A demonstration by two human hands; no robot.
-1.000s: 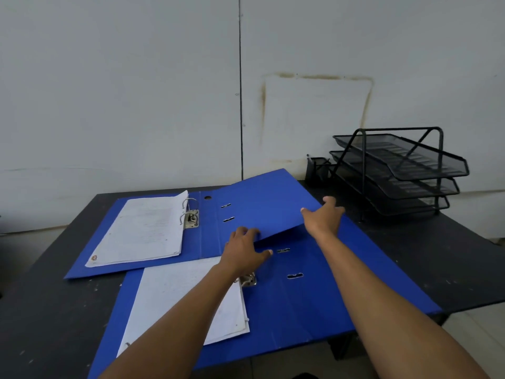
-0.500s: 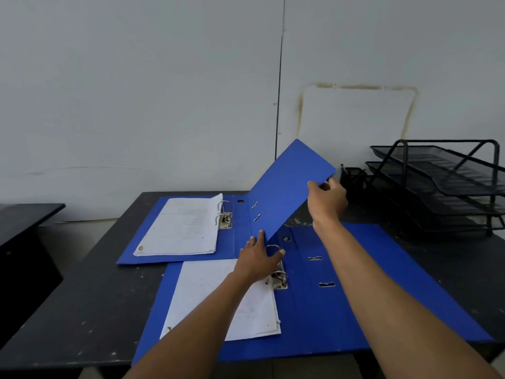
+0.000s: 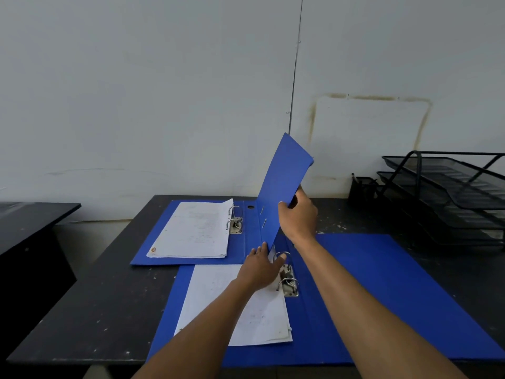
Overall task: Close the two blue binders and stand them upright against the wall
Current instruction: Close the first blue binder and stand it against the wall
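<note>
Two blue binders lie on the black desk. The far binder [image 3: 251, 242] is half open: white pages rest on its left side, and its right cover [image 3: 284, 181] stands nearly upright. My right hand [image 3: 299, 217] grips that cover by its right edge. The near binder [image 3: 369, 291] lies flat and open, with paper on its left half and metal rings [image 3: 285, 272] at its spine. My left hand [image 3: 261, 266] lies flat, fingers apart, on the near binder's paper beside the rings, at the raised cover's lower edge.
A black mesh letter tray [image 3: 448, 198] with three tiers stands at the desk's back right, and a small black pen holder [image 3: 360, 187] sits beside it. A white wall [image 3: 164, 105] rises behind the desk [image 3: 103, 310]. Another dark desk [image 3: 30, 214] is at the left.
My right hand has swung the far binder's right cover up from a low tilt to nearly upright. My left hand has stayed by the rings. The camera view has shifted left.
</note>
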